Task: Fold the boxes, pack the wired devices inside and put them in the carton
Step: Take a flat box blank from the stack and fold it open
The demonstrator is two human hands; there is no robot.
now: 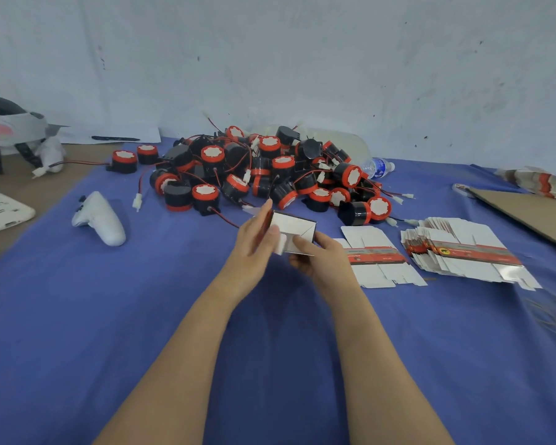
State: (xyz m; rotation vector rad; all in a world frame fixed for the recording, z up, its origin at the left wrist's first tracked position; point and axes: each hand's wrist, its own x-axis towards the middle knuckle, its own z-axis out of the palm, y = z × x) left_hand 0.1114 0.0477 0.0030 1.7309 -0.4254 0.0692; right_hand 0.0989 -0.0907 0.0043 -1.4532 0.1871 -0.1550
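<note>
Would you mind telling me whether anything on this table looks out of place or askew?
A water bottle lies on its side beside the pile of wired devices, and a white controller sits on the blue cloth; neither belongs to the packing.

Near cloth (pixel 142 316) open — device heap (pixel 270 175) ahead, flat boxes (pixel 463 252), maybe cardboard (pixel 533 213), right

Probably a small packing workshop, heaped wired devices (pixel 270 168), flat box stacks (pixel 463 252)
</note>
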